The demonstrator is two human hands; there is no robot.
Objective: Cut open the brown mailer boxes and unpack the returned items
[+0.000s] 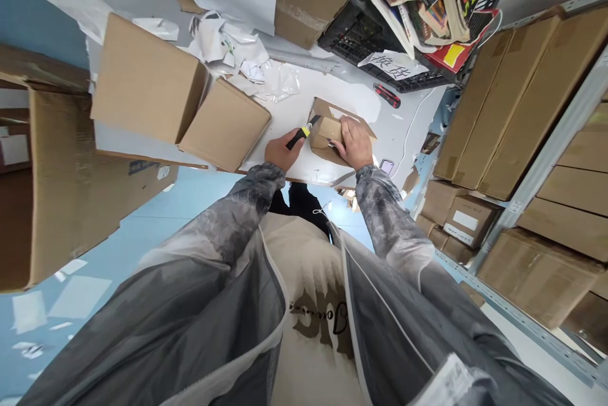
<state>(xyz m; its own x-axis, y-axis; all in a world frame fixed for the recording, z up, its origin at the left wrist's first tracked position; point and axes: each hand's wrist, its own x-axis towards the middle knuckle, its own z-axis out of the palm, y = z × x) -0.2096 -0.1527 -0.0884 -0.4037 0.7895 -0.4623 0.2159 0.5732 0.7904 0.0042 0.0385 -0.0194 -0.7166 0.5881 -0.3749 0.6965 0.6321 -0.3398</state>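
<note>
I have the small cardboard carton just toward one o'clock of my view's centre, lying on the white counter near its near edge. At its eight o'clock, my left hand is closed round a yellow-and-black utility knife, the blade over the carton's ten o'clock corner; whether it touches, I can't tell. At four o'clock my right hand lies on the carton, thumb apart from the fingers; whether it pinches a flap, I can't tell.

I judge the carton light, its walls fairly stiff but easily dented, the flaps bendy, the dry board grippy enough. Its contents are hidden, so I'd allow for extra weight. I'd hold it by the three o'clock wall, well off the blade, and avoid lifting by a flap. A red-and-black utility knife rests near two o'clock.
</note>
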